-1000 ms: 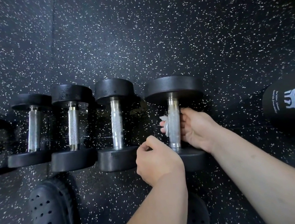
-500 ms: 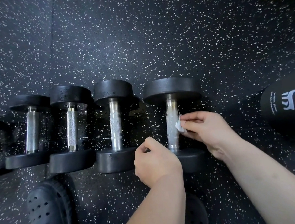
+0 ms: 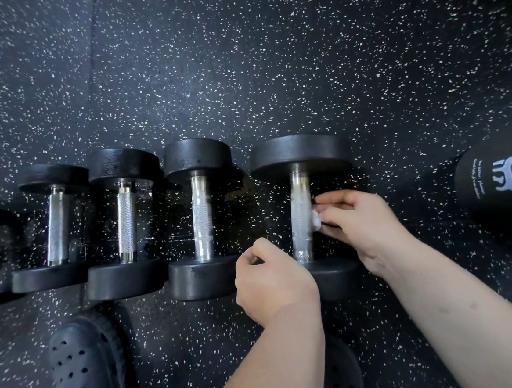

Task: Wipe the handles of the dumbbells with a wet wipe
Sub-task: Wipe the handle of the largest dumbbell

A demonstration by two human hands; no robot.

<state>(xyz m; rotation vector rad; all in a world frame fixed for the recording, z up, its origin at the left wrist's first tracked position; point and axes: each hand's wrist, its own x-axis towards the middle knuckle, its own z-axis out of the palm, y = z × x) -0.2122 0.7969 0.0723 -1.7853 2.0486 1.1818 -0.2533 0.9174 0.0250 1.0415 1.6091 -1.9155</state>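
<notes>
The floor (image 3: 265, 65) is black rubber with lots of little white specks. A row of dumbbells lies on it, side by side. Each one has two round black ends and a shiny metal bar in the middle.

The dumbbell (image 3: 299, 152) at the right end of the row is the biggest. Its handle (image 3: 300, 208) is a silver bar with a rough, bumpy skin. The wet wipe (image 3: 316, 219) is a small white crumpled wad. It touches the right side of that handle, about halfway along. The right hand (image 3: 370, 228) pinches the wipe between the thumb and the fingertips and holds it to the bar.

The left hand (image 3: 274, 281) is curled up like a fist. It sits at the near end of the same dumbbell, just left of the handle, and hides part of the near round end. Nothing can be seen inside it.

The other dumbbells (image 3: 201, 216) lie to the left, close together. The last one is cut off by the edge.

A black rubber shoe (image 3: 84, 379) with round holes is near the bottom left. A second shoe (image 3: 341, 375) peeks out between the arms. At the right lies a fat black tube (image 3: 504, 197) with white writing and a white drawing on it.
</notes>
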